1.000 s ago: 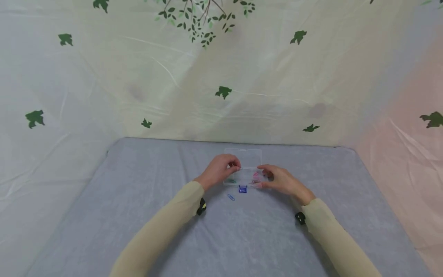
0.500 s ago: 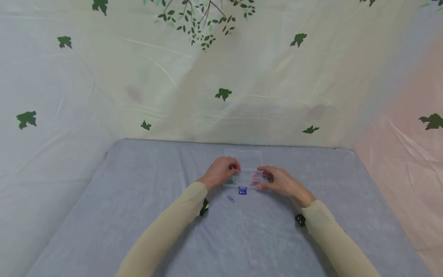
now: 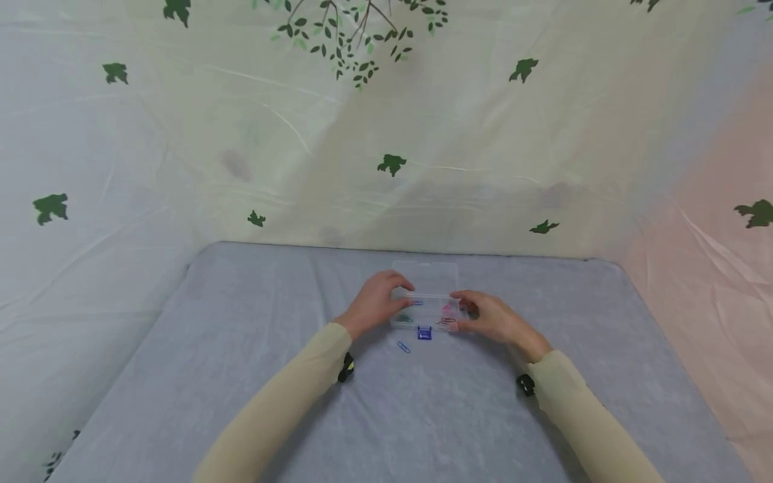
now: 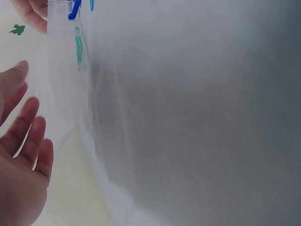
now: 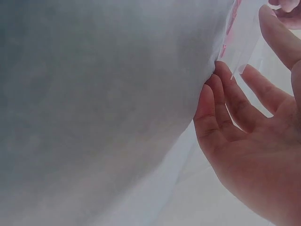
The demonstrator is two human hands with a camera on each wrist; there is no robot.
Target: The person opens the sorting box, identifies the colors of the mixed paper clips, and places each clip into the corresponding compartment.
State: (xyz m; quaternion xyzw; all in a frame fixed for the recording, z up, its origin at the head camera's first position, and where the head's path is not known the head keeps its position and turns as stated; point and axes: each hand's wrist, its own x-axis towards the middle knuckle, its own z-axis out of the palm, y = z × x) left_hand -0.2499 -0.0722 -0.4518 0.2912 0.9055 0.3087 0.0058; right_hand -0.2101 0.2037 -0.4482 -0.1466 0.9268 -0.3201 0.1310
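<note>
A clear plastic box (image 3: 430, 322) with its lid (image 3: 425, 274) raised lies near the back of the table. My right hand (image 3: 492, 314) grips its right end, thumb at the front corner and index finger at the back. My left hand (image 3: 377, 302) hovers over the left end, thumb and fingers parted, holding nothing. By its thumb tip, a blue paper clip (image 3: 417, 303) lies in the back left of the box. Green paper clips (image 4: 78, 47) are in the front left, pink ones (image 3: 447, 306) at the back right, dark ones (image 3: 447, 320) at the front right.
On the grey cloth (image 3: 362, 416) in front of the box lies another blue paper clip (image 3: 403, 347). A dark blue latch (image 3: 425, 333) hangs at the box's front. Pale sheeting (image 3: 302, 168) with leaf prints rises behind and beside the table.
The left thumb and fingers, pinched together before, have spread and drawn back slightly left. The blue paper clip now shows in the box, let go. The right hand keeps its place.
</note>
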